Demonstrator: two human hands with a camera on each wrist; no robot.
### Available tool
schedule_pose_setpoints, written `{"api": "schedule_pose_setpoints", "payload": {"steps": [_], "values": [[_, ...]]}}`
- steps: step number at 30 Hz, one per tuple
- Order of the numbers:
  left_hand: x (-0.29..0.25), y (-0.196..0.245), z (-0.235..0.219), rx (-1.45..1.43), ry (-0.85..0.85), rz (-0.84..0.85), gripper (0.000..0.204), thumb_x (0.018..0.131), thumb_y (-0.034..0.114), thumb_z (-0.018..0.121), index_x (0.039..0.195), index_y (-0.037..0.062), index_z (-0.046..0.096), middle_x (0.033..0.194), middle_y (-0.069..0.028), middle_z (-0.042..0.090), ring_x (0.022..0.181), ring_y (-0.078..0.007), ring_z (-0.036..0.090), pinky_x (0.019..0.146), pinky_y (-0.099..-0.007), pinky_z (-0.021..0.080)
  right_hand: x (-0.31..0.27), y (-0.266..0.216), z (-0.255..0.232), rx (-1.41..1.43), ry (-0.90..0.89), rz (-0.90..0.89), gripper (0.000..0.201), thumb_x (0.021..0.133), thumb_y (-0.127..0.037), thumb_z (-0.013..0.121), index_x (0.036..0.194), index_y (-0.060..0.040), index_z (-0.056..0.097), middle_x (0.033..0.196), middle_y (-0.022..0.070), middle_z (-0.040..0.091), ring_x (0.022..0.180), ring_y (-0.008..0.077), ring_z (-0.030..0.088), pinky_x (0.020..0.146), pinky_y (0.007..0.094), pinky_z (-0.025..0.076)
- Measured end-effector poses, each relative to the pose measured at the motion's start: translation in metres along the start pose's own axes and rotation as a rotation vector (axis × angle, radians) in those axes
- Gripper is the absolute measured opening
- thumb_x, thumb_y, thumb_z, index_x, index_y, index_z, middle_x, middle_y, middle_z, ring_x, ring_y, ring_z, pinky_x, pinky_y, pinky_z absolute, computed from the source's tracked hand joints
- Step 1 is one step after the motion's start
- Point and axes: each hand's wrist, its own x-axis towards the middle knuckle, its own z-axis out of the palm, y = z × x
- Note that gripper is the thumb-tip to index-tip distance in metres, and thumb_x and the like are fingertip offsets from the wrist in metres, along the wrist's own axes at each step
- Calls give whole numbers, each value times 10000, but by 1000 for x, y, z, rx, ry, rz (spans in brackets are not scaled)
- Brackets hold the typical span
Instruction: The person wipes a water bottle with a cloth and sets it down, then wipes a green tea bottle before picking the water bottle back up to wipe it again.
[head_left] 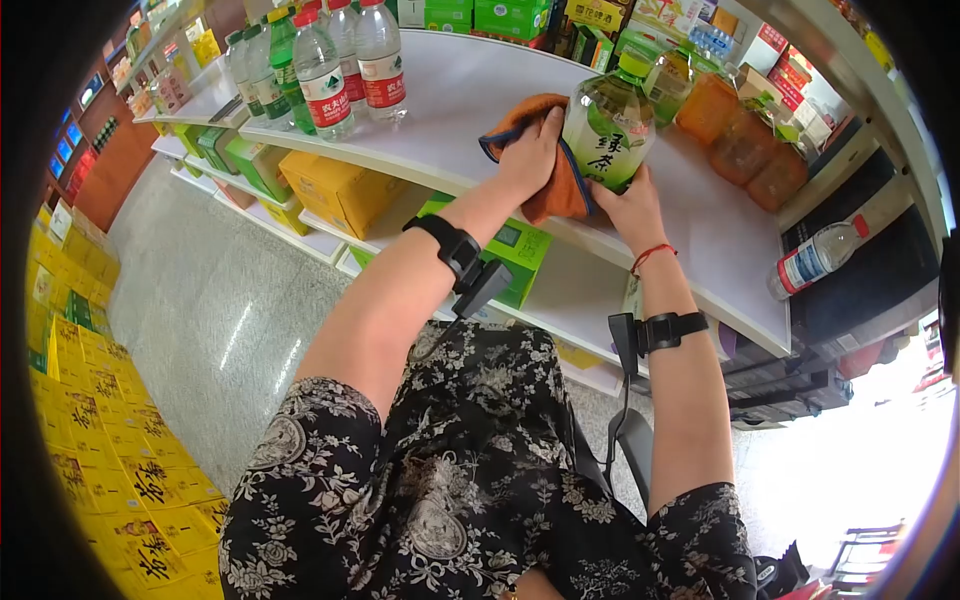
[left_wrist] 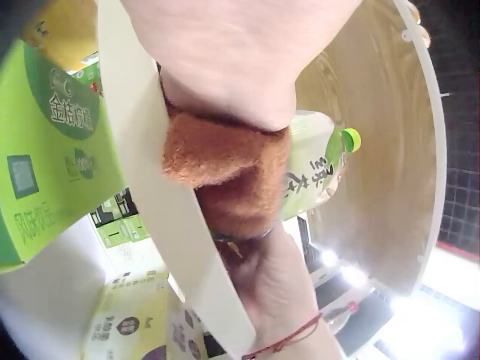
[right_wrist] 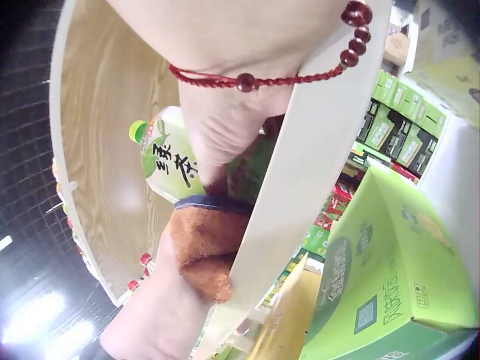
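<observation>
A large green tea bottle with a light green cap stands on the white curved shelf. My left hand holds an orange cloth with a dark blue edge against the bottle's left side. Low on the bottle's near side, my right hand grips its base beside the cloth. In the left wrist view the cloth bunches below the left hand, over the shelf's edge. The right wrist view shows the bottle past the right hand, whose fingertips are partly hidden.
Several red-label water bottles stand at the shelf's left. More green tea bottles, amber-filled bottles and a lying water bottle are at the right. Boxes, including a green one, fill the lower shelf; yellow cartons line the floor.
</observation>
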Motion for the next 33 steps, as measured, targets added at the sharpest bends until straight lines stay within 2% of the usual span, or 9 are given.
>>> {"api": "schedule_pose_setpoints", "payload": {"steps": [4,6,9,13,18,21,26,28,33], "values": [[19,30,-31,-172,-61,-196,426,977,233,312,1364,66,373,1208,-270,510,1056,-444,530,896,-461,437,1,1,0,135,-45,52,645,683,-234,755,1205,11,467,1147,199,574,1084,331,558,912,390,445],[31,35,-31,-231,39,-149,411,986,274,296,1328,85,422,1199,-277,517,1039,-456,529,904,-459,423,1,4,-1,219,-72,82,641,686,-220,740,1210,17,458,1139,195,588,1071,319,574,908,381,447],[52,64,-53,-504,120,-318,572,977,463,325,1207,-17,534,1178,-259,564,1118,-417,501,969,-411,371,-2,2,-3,185,-85,84,716,692,-235,769,1259,26,420,1155,186,598,1058,299,593,908,366,452],[62,78,-49,208,445,472,305,874,145,513,1159,69,592,1082,-174,566,990,-339,563,825,-410,462,-3,6,2,221,-25,29,837,696,-279,808,1337,3,350,1202,186,580,1095,304,581,922,367,455],[40,62,-32,247,403,621,393,828,86,536,1220,82,563,1153,-164,526,1023,-353,538,845,-480,455,-3,2,-1,81,-9,44,884,689,-307,817,1359,-13,321,1255,196,544,1140,319,551,938,381,450],[28,50,-20,128,604,543,343,859,197,586,1174,61,575,1007,-152,614,899,-364,585,760,-452,463,-3,1,-1,32,-11,23,887,682,-292,817,1362,-15,318,1288,203,507,1163,339,527,947,390,445],[-1,19,-7,-18,142,124,486,994,372,321,1379,78,361,1248,-252,486,1169,-434,438,1002,-445,349,2,14,5,9,8,-6,845,703,-250,773,1372,-27,307,1300,206,484,1186,361,495,962,397,433],[-2,33,-24,-372,-134,-353,562,995,454,216,1410,88,310,1314,-267,441,1216,-427,409,1022,-444,322,0,7,3,6,0,7,837,709,-241,760,1377,-29,302,1300,203,485,1189,356,494,969,396,427],[13,38,-34,-379,-121,-264,565,991,458,164,1423,113,284,1344,-278,410,1211,-433,416,1018,-442,325,-2,-1,-2,34,-24,43,840,710,-217,738,1394,-36,285,1305,193,487,1192,339,497,986,390,411]]}}
